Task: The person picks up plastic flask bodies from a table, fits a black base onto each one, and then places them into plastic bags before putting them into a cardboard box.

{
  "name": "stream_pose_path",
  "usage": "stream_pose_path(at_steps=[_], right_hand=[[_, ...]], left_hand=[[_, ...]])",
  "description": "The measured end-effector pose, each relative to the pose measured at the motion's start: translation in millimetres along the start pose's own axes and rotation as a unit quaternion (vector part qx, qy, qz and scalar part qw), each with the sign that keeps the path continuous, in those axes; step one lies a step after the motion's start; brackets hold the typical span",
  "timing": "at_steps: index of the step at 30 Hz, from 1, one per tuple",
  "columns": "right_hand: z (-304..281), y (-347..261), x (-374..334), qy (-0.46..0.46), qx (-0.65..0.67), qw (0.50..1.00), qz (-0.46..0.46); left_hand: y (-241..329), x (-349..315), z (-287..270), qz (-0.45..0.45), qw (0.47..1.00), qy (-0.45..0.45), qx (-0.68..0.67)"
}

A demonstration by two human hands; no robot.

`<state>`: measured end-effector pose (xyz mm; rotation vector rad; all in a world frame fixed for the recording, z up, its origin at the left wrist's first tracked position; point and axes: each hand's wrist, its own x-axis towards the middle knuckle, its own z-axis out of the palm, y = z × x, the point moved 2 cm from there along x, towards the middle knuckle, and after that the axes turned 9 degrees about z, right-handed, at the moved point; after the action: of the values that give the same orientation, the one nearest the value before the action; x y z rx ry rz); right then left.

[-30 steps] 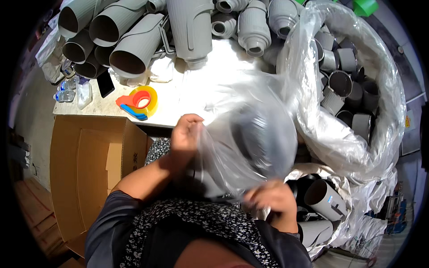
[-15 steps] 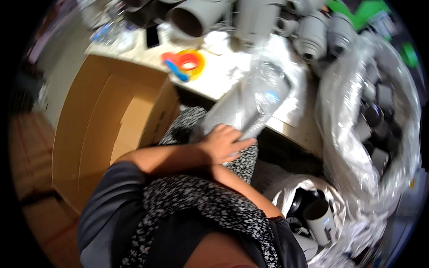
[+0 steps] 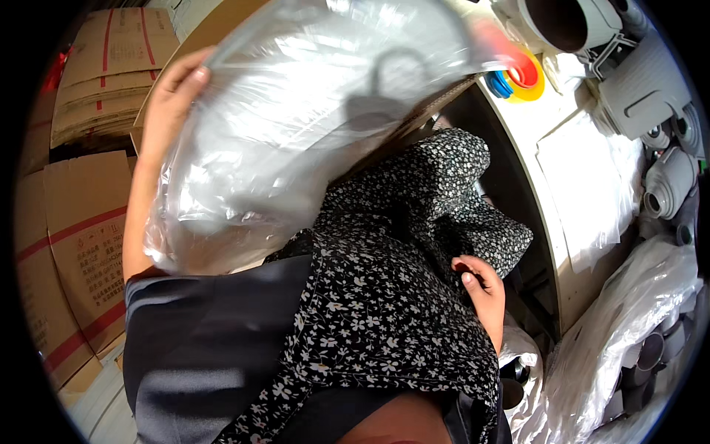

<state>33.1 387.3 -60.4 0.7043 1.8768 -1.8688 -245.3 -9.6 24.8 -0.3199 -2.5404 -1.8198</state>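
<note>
A large grey part wrapped in a clear plastic bag (image 3: 296,111) fills the upper middle, close to me and over the cardboard box. My left hand (image 3: 181,85) is closed on its left edge, thumb toward me. Glare and creases in the plastic blur the part's exact shape. By my right knee, my right hand (image 3: 484,288) is loosely curled, with a gap between thumb and fingers and nothing visible in it. It lies beside the black floral apron (image 3: 399,296) on my lap.
The open cardboard box (image 3: 203,33) is mostly hidden behind the bag. Flattened cartons (image 3: 111,66) are stacked left. On the white table (image 3: 532,133) are tape rolls (image 3: 525,74) and grey plastic housings (image 3: 651,89). A clear sack (image 3: 621,325) of grey parts stands at lower right.
The bagged grey part has gone from my lap and the table edge up and left, over the box. My view has swung left. My hands, crossed before, are now far apart.
</note>
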Motion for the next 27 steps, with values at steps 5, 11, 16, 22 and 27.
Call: stream_pose_path(at_steps=[5,11,16,22,27], right_hand=[[10,4,21,0.004,-0.118,0.993,0.019],[-9,12,4,0.097,-0.092,0.988,0.082],[-17,10,-23,0.175,-0.116,0.975,0.075],[-72,4,17,0.24,-0.104,0.965,-0.011],[-218,-92,119,0.49,-0.098,0.844,-0.197]], left_hand=[[-148,0,80,-0.068,0.925,-0.255,0.274],[-302,-22,214,0.006,0.64,-0.585,0.498],[-329,-34,254,0.036,0.619,-0.624,0.476],[-347,-50,269,-0.017,0.734,-0.611,0.295],[-310,-47,253,-0.422,0.744,-0.318,-0.41]])
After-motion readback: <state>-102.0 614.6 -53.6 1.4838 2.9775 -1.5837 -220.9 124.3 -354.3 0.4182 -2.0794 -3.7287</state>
